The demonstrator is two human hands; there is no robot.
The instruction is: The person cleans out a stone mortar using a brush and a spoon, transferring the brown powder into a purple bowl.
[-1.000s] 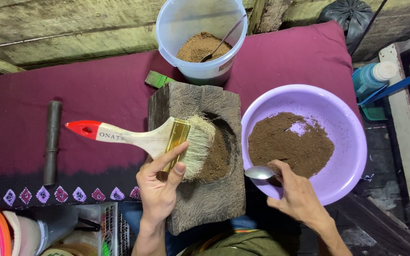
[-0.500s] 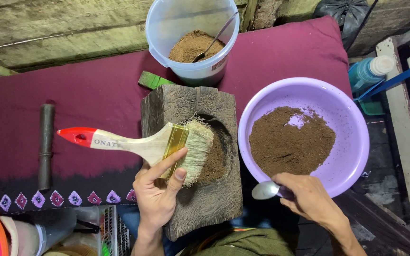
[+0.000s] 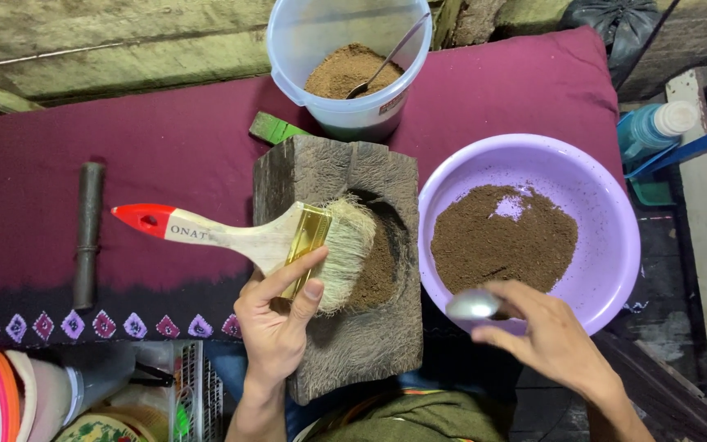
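Brown powder (image 3: 376,266) fills the hollow of a weathered wooden block (image 3: 345,245) standing on a maroon cloth (image 3: 124,164), with the pale bristles of a wide paintbrush (image 3: 276,237) lying across it. The left hand (image 3: 276,323) is closed around the brush's brass ferrule, thumb and forefinger pinching it. The right hand (image 3: 546,336), just right of the block at the near rim of the purple bowl (image 3: 607,245), is closed on a metal spoon (image 3: 472,307) whose bowl looks empty. A hard sweep of the bristles would likely flick powder over the block's edge onto the cloth, and a tilted spoon could spill between bowl and block. Farther off, a white bucket (image 3: 296,49) holds more powder.
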